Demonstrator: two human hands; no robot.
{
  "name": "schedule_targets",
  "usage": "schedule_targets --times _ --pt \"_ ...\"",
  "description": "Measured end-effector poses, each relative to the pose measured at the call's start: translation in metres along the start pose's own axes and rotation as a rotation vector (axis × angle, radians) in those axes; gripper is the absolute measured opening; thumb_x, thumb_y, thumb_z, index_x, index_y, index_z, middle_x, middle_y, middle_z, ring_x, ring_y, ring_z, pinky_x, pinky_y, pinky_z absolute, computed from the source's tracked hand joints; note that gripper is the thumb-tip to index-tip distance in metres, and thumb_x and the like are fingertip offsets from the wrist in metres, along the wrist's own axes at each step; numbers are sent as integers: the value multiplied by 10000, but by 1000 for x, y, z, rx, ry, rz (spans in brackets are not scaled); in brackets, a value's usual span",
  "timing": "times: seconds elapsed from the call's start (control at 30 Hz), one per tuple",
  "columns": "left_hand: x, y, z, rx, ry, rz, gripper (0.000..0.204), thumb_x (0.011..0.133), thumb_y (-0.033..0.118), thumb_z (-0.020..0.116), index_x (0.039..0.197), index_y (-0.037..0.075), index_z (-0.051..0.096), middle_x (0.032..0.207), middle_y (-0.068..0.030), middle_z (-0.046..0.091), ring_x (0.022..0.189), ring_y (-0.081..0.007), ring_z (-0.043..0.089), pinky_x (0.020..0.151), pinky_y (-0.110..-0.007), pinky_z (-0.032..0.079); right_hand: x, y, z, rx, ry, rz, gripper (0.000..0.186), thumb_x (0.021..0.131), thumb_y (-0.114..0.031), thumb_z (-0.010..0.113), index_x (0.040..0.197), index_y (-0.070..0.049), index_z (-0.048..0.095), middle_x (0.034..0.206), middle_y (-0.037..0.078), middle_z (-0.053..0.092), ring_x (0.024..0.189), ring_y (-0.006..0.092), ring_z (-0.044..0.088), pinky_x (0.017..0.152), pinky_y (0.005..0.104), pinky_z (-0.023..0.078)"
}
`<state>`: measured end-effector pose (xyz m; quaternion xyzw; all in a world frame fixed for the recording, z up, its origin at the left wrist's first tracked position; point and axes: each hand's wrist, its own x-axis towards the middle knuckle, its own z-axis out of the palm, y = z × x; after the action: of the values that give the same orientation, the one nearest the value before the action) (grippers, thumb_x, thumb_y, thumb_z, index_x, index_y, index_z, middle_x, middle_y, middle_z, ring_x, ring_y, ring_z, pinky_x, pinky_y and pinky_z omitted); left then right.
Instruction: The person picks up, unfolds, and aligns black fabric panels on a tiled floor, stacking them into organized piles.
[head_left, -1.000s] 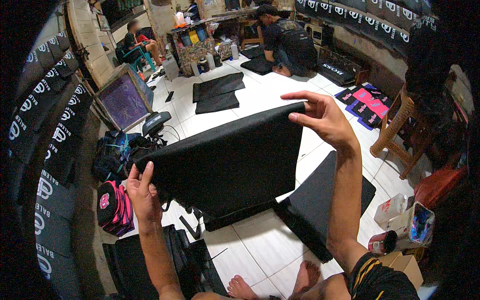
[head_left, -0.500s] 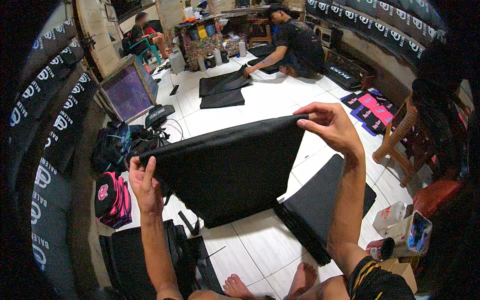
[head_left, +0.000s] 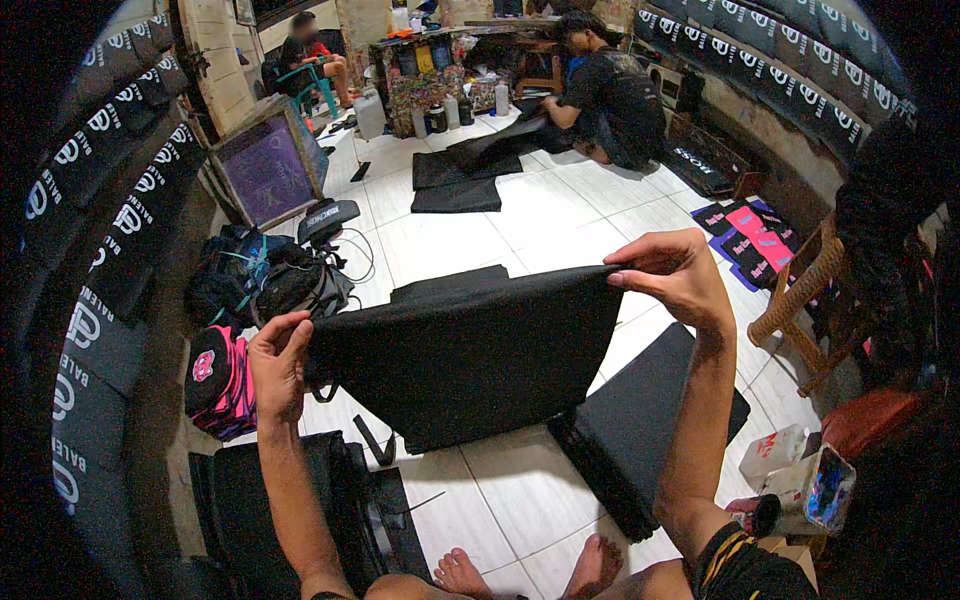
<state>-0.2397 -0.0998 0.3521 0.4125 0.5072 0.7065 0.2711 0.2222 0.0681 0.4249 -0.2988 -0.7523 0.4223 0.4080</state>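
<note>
A black fabric piece (head_left: 470,360) is stretched between my two hands over the tiled floor, its upper edge pulled taut and its lower part hanging down. My left hand (head_left: 278,365) pinches the upper left corner between thumb and fingers. At the upper right corner, my right hand (head_left: 672,275) pinches the same edge. Behind the fabric, another black flap (head_left: 450,282) shows above its top edge; whether it belongs to the held piece I cannot tell. Below my right forearm lies a stack of black fabric pieces (head_left: 640,420). Another black pile (head_left: 285,500) lies under my left forearm.
A co-worker (head_left: 610,95) crouches at the back, handling black fabric. More black pieces (head_left: 455,180) lie before them. A framed screen (head_left: 265,170) leans at the left, near bags (head_left: 285,280). A wooden stool (head_left: 800,300), metal can (head_left: 825,490) and pink-black pieces (head_left: 755,240) are at the right.
My hands have moved slightly down, still gripping the fabric, and a flap now shows behind its top edge. The co-worker has drawn back more upright, lifting black fabric.
</note>
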Motion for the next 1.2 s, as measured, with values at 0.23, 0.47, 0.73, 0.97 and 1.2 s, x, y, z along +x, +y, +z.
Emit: schedule_targets --times 0.23,0.47,0.73,0.97,1.2 --pt "-3 0 1 211 40 134 66 934 32 767 993 6 754 931 -8 725 858 -73 656 793 -218 491 2 2 2 -134 -61 -149 183 819 -48 860 988 0 807 900 78 782 826 127 730 770 250 584" --pt "2 -36 -2 200 19 377 72 927 50 784 945 8 729 898 -2 699 877 -82 643 837 -236 484 2 10 21 162 -26 -21 163 878 -56 816 1015 18 766 914 41 741 840 100 687 775 246 552" --pt "-6 -29 0 197 -62 207 87 915 28 785 987 12 738 907 0 724 832 -69 648 784 -221 496 14 15 45 366 120 -92 102 987 -54 692 1069 -17 644 920 19 692 856 71 631 789 236 497" --pt "1 -22 19 393 -63 145 198 1017 167 676 997 -16 750 936 -53 761 873 -116 697 833 -264 528 22 5 74 264 145 -216 117 993 -44 671 1089 -12 615 991 29 655 931 80 609 848 248 478" --pt "-27 20 129 432 -222 439 221 950 173 748 1111 22 759 1114 -116 757 1010 -202 709 913 -315 529 21 0 93 166 15 -207 98 993 -8 638 1082 -5 599 956 26 632 906 83 600 819 249 478"
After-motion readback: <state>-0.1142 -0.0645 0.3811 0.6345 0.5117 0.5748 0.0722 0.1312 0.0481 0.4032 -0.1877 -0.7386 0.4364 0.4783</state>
